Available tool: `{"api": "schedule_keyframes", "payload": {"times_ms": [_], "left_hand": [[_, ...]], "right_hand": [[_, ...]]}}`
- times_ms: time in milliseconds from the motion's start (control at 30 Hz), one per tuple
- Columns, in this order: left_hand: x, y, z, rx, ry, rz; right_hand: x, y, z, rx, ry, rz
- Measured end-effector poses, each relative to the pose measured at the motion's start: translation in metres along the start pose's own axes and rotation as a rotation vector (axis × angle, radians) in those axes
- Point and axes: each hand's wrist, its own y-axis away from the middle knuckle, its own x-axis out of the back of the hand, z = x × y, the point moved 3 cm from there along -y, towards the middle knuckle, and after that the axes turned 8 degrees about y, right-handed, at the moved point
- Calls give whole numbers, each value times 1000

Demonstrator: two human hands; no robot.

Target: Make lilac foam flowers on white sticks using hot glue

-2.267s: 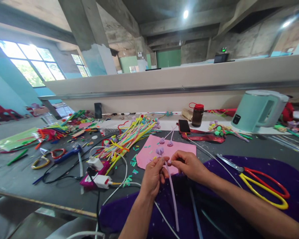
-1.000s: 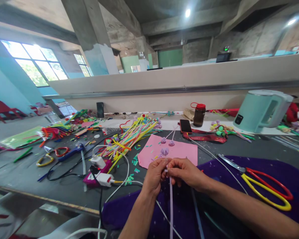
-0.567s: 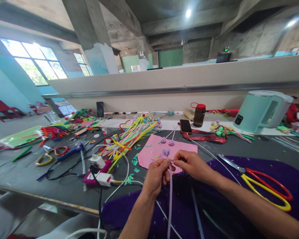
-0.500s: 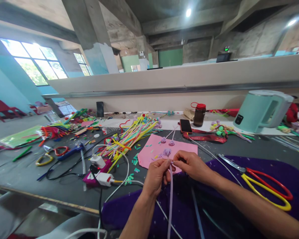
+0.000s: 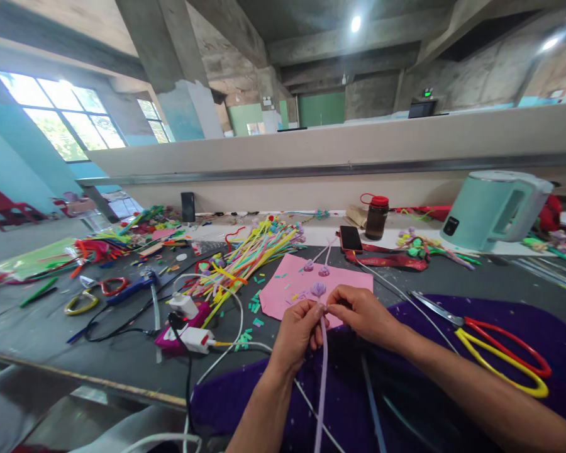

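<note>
Two hands meet over the purple cloth (image 5: 453, 327): left hand (image 5: 296, 332) pinches the lilac stem (image 5: 321, 371) near its top, right hand (image 5: 361, 313) clamps the tip. Small, tight turns would probably keep the coil neat.

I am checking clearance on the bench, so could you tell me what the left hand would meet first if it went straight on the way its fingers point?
Probably the lilac curled flower on the pink sheet, just beyond the left hand; depth is unclear.
</note>
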Motion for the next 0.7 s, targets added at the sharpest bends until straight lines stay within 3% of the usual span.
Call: {"api": "schedule_keyframes", "payload": {"times_ms": [233, 500, 700], "left_hand": [[-1, 0, 1, -73, -27, 14], [-1, 1, 0, -72, 7, 12], [2, 0, -1, -10, 116, 32]], "right_hand": [[-3, -3, 8, -96, -165, -13], [-9, -3, 15, -229, -510, -216], [0, -7, 20, -252, -562, -96]]}}
